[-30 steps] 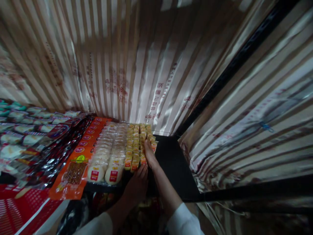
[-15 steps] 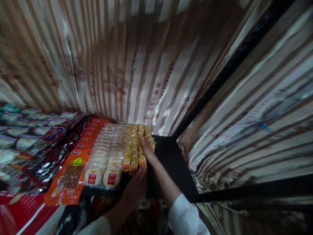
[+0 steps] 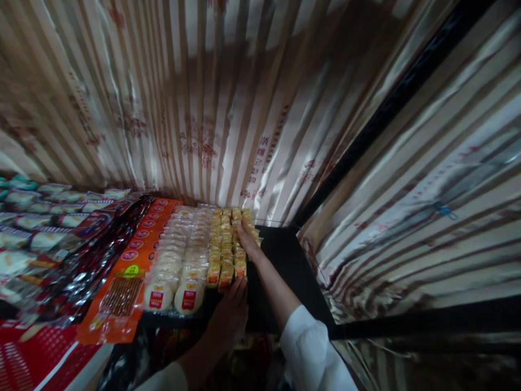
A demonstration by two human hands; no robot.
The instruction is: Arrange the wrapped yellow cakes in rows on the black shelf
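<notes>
Rows of small yellow snack packets (image 3: 226, 244) lie on a dark shelf (image 3: 285, 260). My right hand (image 3: 247, 241) reaches far in and rests flat along the right edge of these rows, fingers stretched out and together. At the shelf's front edge my left hand (image 3: 230, 312) presses against the nearest yellow packets with its fingers extended. To the left of the yellow rows lie two rows of round white buns in clear wrappers (image 3: 183, 260).
Orange sausage packs (image 3: 130, 271) and dark shiny packs (image 3: 87, 255) fill the shelf further left. A striped shiny curtain (image 3: 195, 108) hangs behind. A black frame post (image 3: 386, 108) and a shelf rail (image 3: 427, 320) bound the right side.
My right hand has slid further back along the yellow rows. My left hand stays at the front edge. The view has shifted slightly.
</notes>
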